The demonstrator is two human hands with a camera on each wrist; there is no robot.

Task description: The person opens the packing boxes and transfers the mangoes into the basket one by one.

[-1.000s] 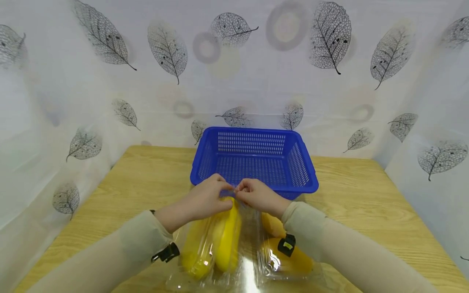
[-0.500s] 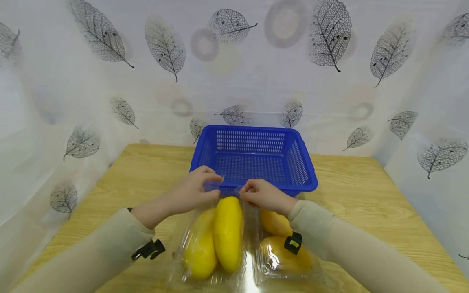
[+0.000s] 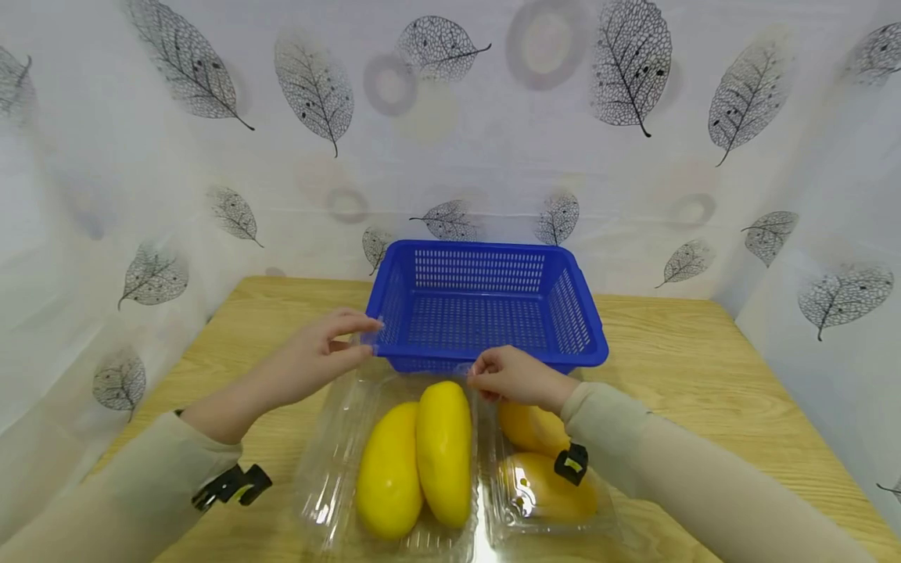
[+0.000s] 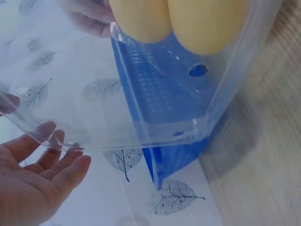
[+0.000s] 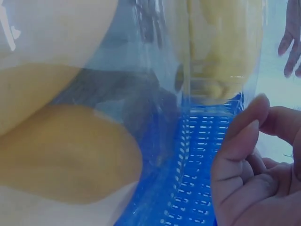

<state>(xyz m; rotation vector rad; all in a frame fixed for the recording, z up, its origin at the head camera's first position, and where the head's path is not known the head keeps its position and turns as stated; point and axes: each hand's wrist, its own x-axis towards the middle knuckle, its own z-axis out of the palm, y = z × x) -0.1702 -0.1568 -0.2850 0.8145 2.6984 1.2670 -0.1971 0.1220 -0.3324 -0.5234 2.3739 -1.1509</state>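
Note:
A clear plastic clamshell box (image 3: pixel 422 542) lies at the front of the table with its lid (image 3: pixel 324 489) swung out to the left. Two long yellow mangoes (image 3: pixel 389 477) rest side by side in it. My left hand (image 3: pixel 310 356) holds the lid's far corner; in the left wrist view its fingertips (image 4: pixel 75 162) lie along the lid's edge, thumb apart from them. My right hand (image 3: pixel 517 375) pinches the box's far right edge with thumb and forefinger. Under my right wrist a second clear box (image 3: pixel 521 530) is closed over orange-yellow mangoes (image 3: pixel 549 489), partly hidden by the arm.
A blue perforated plastic basket (image 3: pixel 594 324) stands just behind the boxes, close to my hands. Behind the wooden table (image 3: pixel 669 391) hangs a white curtain (image 3: pixel 479 148) with a leaf print. Black camera mounts (image 3: pixel 232 486) are strapped at both wrists.
My left hand has moved left and slightly up, swinging the lid away from the mangoes, which now lie uncovered. My right hand has shifted slightly right, still pinching near the box's edge.

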